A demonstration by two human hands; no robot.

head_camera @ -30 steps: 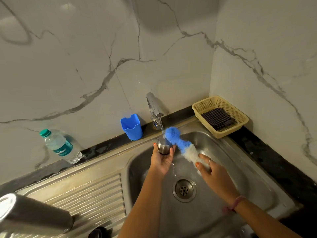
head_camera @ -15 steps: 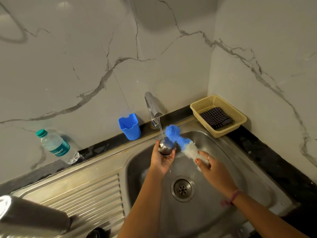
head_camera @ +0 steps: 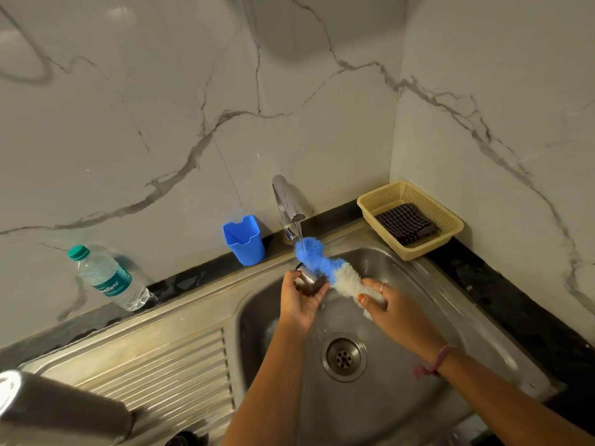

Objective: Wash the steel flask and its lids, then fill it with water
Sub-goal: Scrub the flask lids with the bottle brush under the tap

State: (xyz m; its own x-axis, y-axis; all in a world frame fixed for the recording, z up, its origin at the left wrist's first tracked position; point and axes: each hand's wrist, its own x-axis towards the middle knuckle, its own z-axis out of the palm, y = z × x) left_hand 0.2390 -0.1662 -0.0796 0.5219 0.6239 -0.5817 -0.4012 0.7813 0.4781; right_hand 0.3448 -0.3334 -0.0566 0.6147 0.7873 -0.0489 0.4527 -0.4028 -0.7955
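Cupping a small steel lid point(head_camera: 309, 281) in the left hand point(head_camera: 297, 300), fingers point(head_camera: 323, 287) curled up round it from below, over the sink point(head_camera: 450, 317) and just in front of the tap point(head_camera: 286, 204). Gripping the white end of a fluffy blue-and-white brush point(head_camera: 325, 268) in the right hand point(head_camera: 386, 304), fingers point(head_camera: 370, 284) wrapped round it, with the blue head sitting right under the running water point(head_camera: 298, 231) and close against the lid's far side; touching or only just beside, hard telling.

Judging this as the lid-scrubbing step, with the flask point(head_camera: 58, 410) waiting well apart on the ribbed drainboard at the near left, blurred and apparently lying over, not yet being filled.

Doing it well probably meaning:
- tilting the lid's open side toward the brush, so the bristles are reaching the inner rim and any thread grooves;
- turning the lid slowly in the left hand rather than sawing the brush, since wet steel is likely slipping easily;
- pinching firmly enough, directly above the drain point(head_camera: 344, 358), to avoid dropping it;
- bringing the lid itself under the stream, as most of the water seems to be landing on the brush head;
- shaking off the water before setting the lid down and reaching for the flask.
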